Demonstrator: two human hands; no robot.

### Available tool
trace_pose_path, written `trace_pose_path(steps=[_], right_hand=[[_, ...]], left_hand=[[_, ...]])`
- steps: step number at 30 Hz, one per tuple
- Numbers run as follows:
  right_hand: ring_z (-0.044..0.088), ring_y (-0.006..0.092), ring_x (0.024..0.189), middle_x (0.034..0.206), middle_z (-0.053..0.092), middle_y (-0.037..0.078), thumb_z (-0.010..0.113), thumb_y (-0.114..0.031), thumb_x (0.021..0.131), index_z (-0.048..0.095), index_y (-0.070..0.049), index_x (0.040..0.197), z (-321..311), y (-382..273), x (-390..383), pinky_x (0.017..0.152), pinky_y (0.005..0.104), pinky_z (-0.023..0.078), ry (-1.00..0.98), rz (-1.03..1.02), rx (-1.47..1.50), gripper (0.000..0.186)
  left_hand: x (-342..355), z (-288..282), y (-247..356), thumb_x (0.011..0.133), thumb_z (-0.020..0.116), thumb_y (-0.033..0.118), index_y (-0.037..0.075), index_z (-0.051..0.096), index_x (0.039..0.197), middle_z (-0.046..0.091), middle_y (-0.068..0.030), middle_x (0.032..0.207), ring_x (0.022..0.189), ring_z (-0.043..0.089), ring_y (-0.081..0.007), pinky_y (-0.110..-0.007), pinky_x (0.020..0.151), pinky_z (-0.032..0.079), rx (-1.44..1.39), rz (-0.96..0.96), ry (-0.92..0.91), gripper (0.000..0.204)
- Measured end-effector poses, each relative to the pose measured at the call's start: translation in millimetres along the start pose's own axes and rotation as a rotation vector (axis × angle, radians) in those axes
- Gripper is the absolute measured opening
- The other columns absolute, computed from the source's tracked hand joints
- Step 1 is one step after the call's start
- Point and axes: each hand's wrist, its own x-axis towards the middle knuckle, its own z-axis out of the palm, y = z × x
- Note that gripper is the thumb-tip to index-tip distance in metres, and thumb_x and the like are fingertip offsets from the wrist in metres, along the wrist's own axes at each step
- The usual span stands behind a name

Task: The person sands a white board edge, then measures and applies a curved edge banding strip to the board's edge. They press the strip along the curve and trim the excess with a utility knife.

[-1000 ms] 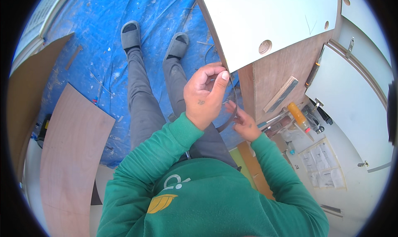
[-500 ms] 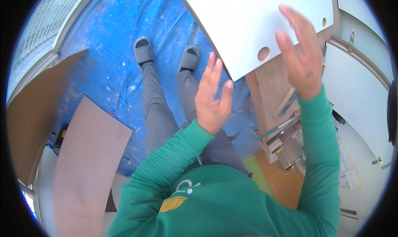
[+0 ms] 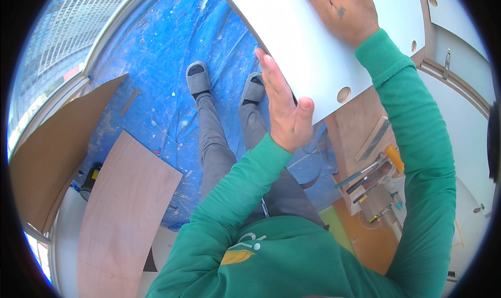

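Note:
A white panel (image 3: pixel 313 63) with round holes in it lies at the upper right, its long edge facing my left. My left hand (image 3: pixel 284 105) is open against that edge, fingers straight and thumb spread toward the panel's near corner. Farther out, my right hand (image 3: pixel 344 13) rests on the panel's white face, its palm down. Its fingers point to the far left and the frame's top cuts off some of the tips. Neither hand is wrapped around anything.
Blue sheeting (image 3: pixel 156 89) covers the floor under my slippers. A pinkish-brown curved board (image 3: pixel 125 214) and a larger brown sheet (image 3: pixel 52 152) stand at left. Hand tools (image 3: pixel 376 193) and an orange handle (image 3: pixel 395 158) lie at right beside white cabinet doors (image 3: pixel 459 136).
My right hand has come down from the air onto the panel, farther away and leftward. My left hand has shifted right against the panel's edge. The whole view has shifted slightly.

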Motion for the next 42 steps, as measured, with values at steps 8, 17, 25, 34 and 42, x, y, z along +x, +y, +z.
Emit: trace_pose_path(steps=[8, 17, 25, 34, 42], right_hand=[[0.031, 0.0444, 0.153, 0.165, 0.035, 0.024, 0.046, -0.047, 0.107, 0.04, -0.001, 0.157, -8, -2, 2, 0.126, 0.0554, 0.018, -0.031, 0.0, 0.004, 0.069], [0.031, 0.0445, 0.153, 0.164, 0.036, 0.025, 0.048, -0.046, 0.105, 0.04, 0.0, 0.157, -11, -6, 4, 0.126, 0.0559, 0.018, -0.075, 0.024, -0.01, 0.07], [0.031, 0.0444, 0.153, 0.164, 0.036, 0.024, 0.048, -0.046, 0.104, 0.04, -0.001, 0.157, -13, -6, 6, 0.126, 0.0559, 0.019, -0.091, 0.025, -0.031, 0.07], [0.03, 0.0448, 0.153, 0.165, 0.036, 0.024, 0.049, -0.048, 0.104, 0.041, -0.001, 0.157, -19, -9, 8, 0.126, 0.0564, 0.019, -0.13, 0.066, -0.002, 0.072], [0.031, 0.0393, 0.154, 0.165, 0.037, 0.019, 0.05, -0.046, 0.105, 0.043, -0.006, 0.158, -14, -7, 7, 0.126, 0.053, 0.02, -0.065, 0.02, -0.033, 0.067]], left_hand=[[38, -11, -11, 0.109, 0.039, 0.055, 0.002, 0.003, 0.166, 0.0, -0.0294, 0.172, 0.16, 0.003, -0.0441, -0.054, 0.128, 0.009, -0.069, 0.016, 0.049, 0.087], [79, -23, -22, 0.11, 0.04, 0.053, 0.0, 0.01, 0.166, 0.007, -0.0281, 0.172, 0.161, 0.004, -0.0413, -0.052, 0.128, 0.008, -0.092, 0.081, 0.116, 0.083], [120, -28, -31, 0.109, 0.042, 0.056, -0.003, 0.009, 0.165, 0.007, -0.0286, 0.172, 0.161, 0.004, -0.0408, -0.051, 0.128, 0.008, -0.241, 0.157, 0.167, 0.088], [195, -41, -20, 0.112, 0.042, 0.041, -0.008, 0.025, 0.16, 0.037, -0.023, 0.16, 0.146, 0.038, -0.0275, -0.041, 0.12, 0.032, -0.496, 0.153, 0.247, 0.07], [240, -76, -37, 0.112, 0.04, 0.03, -0.007, 0.029, 0.157, 0.041, -0.0217, 0.157, 0.143, 0.042, -0.0282, -0.04, 0.118, 0.034, -0.291, 0.11, 0.224, 0.06]])
